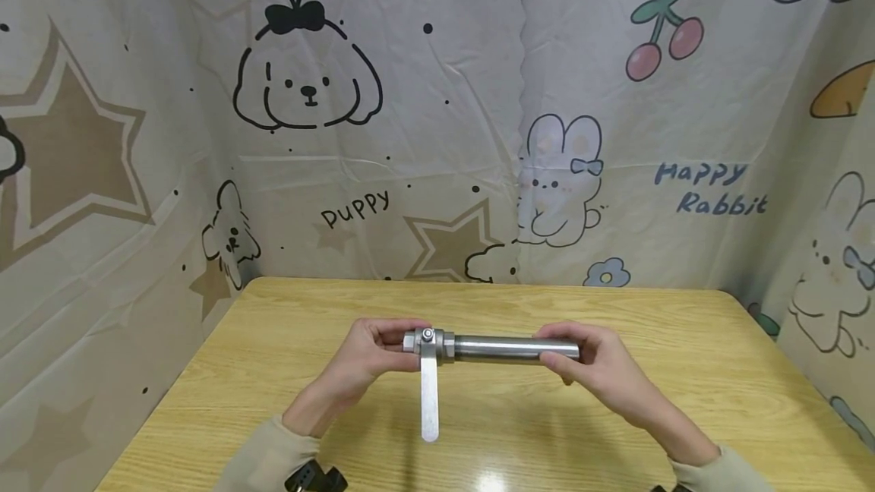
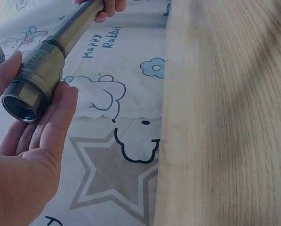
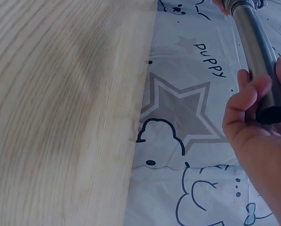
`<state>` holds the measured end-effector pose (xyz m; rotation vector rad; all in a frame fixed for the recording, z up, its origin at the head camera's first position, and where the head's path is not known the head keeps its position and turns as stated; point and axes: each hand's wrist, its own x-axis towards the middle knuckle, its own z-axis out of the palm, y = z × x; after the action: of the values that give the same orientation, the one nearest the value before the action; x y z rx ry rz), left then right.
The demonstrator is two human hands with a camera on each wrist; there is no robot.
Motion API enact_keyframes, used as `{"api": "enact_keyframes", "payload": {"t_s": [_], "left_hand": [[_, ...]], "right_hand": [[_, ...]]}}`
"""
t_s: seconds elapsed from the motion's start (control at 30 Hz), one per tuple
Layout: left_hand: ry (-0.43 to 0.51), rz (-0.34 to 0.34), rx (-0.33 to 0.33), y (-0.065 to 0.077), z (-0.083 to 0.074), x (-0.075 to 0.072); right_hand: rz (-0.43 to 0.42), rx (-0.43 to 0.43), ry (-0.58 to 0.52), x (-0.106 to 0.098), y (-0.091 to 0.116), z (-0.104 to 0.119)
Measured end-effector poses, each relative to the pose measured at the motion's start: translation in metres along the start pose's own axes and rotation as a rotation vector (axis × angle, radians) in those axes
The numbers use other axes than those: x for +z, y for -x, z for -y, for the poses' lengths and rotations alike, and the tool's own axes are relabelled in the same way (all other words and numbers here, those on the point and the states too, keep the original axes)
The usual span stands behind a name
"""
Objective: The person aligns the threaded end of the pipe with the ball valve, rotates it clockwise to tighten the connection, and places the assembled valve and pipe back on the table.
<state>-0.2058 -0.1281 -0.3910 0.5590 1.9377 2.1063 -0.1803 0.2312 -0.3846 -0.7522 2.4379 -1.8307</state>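
Note:
A metal ball valve is joined to a straight steel pipe, both held level above the table. My left hand grips the valve body at its left end, thumb and fingers on opposite sides. The valve's flat lever handle points toward me, across the pipe's line. In the left wrist view the valve's open threaded end faces the camera. My right hand holds the pipe near its free end, with thumb and fingers around it. That pipe end looks dark in the right wrist view.
Below the hands lies a wooden table with a glossy light spot near its front. A printed cloth with puppies, stars and rabbits hangs behind and at both sides. A black wrist device sits on the left sleeve.

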Motion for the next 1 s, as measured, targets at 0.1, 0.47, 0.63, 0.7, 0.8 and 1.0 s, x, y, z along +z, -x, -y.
{"api": "enact_keyframes", "payload": {"t_s": [0.1, 0.47, 0.63, 0.7, 0.8, 1.0], "left_hand": [[0.009, -0.001, 0.002, 0.0001, -0.0001, 0.0007], [0.008, -0.011, 0.014, 0.0007, -0.0027, 0.0048], [0.015, -0.012, 0.012, 0.0027, -0.0002, 0.0039], [0.02, -0.015, 0.005, 0.0029, 0.0004, 0.0041], [0.014, -0.019, 0.002, 0.0022, 0.0001, 0.0051], [0.015, -0.019, 0.006, 0.0027, -0.0008, 0.0049]], "right_hand": [[0.057, -0.005, -0.011, 0.0002, -0.0009, 0.0], [0.113, -0.056, -0.116, -0.0003, 0.0005, -0.0003], [0.076, -0.024, -0.07, 0.0, -0.001, 0.0017], [0.083, 0.003, -0.062, 0.0003, -0.0012, 0.0029], [0.098, 0.033, -0.062, 0.0011, -0.0002, 0.0047], [0.108, 0.014, -0.125, 0.0009, 0.0026, 0.0051]]}}
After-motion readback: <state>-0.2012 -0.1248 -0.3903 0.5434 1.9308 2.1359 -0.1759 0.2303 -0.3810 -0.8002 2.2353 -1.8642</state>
